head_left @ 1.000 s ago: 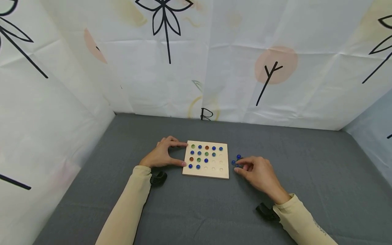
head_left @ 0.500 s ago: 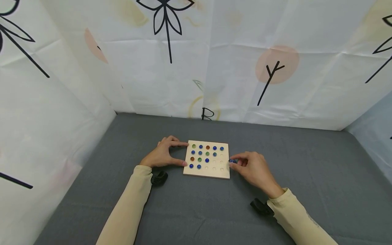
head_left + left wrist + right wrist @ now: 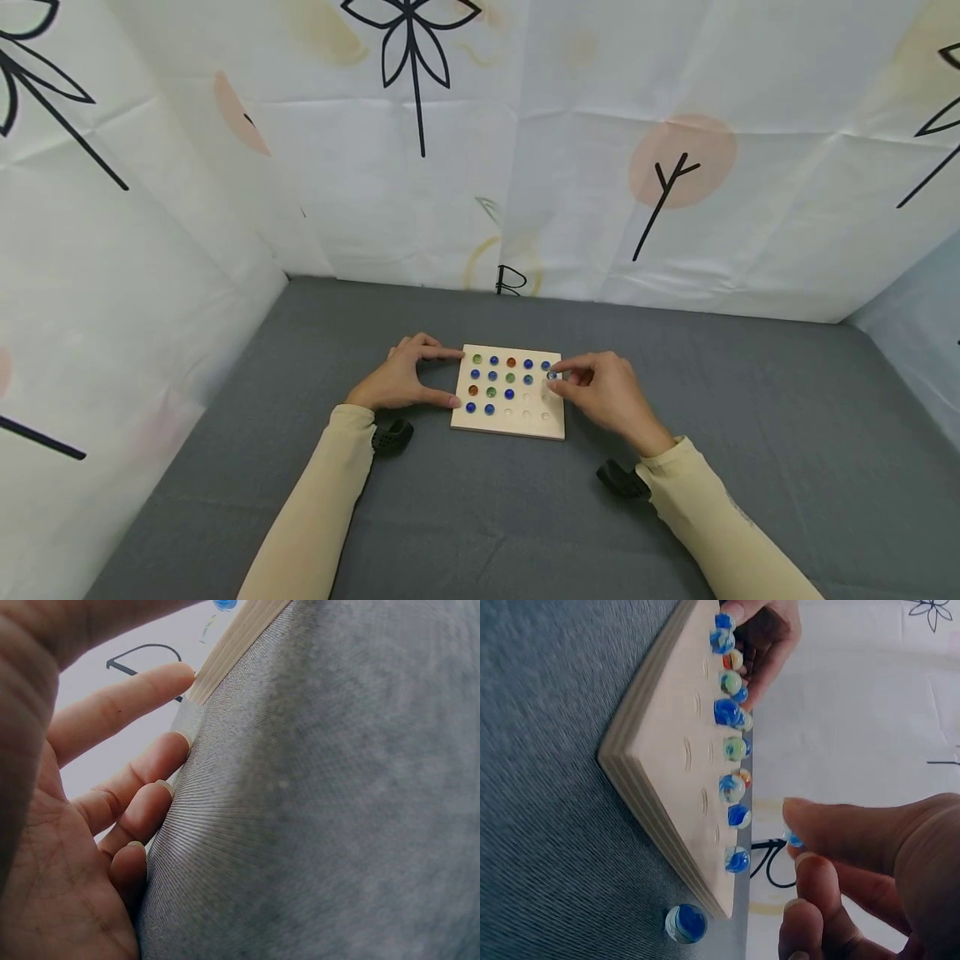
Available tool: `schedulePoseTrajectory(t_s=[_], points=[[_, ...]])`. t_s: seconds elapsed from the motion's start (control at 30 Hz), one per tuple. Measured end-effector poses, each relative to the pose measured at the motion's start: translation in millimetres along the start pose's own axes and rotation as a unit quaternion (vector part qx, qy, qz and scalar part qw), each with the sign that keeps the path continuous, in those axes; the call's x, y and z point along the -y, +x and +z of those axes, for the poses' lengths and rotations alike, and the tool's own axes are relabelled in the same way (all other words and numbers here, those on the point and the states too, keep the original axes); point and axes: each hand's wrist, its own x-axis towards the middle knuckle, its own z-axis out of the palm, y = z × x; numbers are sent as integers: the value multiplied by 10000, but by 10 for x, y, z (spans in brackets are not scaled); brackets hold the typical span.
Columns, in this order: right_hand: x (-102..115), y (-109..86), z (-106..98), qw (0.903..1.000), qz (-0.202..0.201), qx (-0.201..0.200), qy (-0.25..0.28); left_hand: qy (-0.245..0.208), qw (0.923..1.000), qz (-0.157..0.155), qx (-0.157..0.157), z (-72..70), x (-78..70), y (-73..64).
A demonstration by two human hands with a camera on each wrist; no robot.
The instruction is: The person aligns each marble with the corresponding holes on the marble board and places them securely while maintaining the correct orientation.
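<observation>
A square wooden board (image 3: 498, 421) with shallow round hollows lies on the grey cloth. Blue, green and reddish glass marbles (image 3: 727, 712) fill most of its hollows; several hollows toward the near right hold no marble. My left hand (image 3: 405, 375) touches the board's left side, index finger at the far corner, thumb at the near one. In the left wrist view, its index fingertip meets the layered wooden edge. Over the board's right side, my right hand (image 3: 603, 392) pinches a blue marble (image 3: 793, 838) between thumb and fingers. In the right wrist view, this marble is mostly hidden by the thumb.
One loose blue and clear marble (image 3: 686, 924) lies on the grey cloth (image 3: 450, 517) beside the board's right edge. White fabric walls (image 3: 562, 200) with printed plants rise behind and to the left.
My right hand has moved left and away from me, from the loose marbles beside the board to above its right column, carrying a blue marble. My left hand stays at the board's edge.
</observation>
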Motion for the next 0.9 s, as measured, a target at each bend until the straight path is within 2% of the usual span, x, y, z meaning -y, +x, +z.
schedulePoseTrajectory(t_s=[0.37, 0.9], points=[[-116, 117, 56, 9999, -129, 82, 35, 77, 10000, 24, 0, 12, 28, 15], [-174, 111, 102, 9991, -189, 283, -252, 54, 10000, -46, -10, 14, 9, 12]])
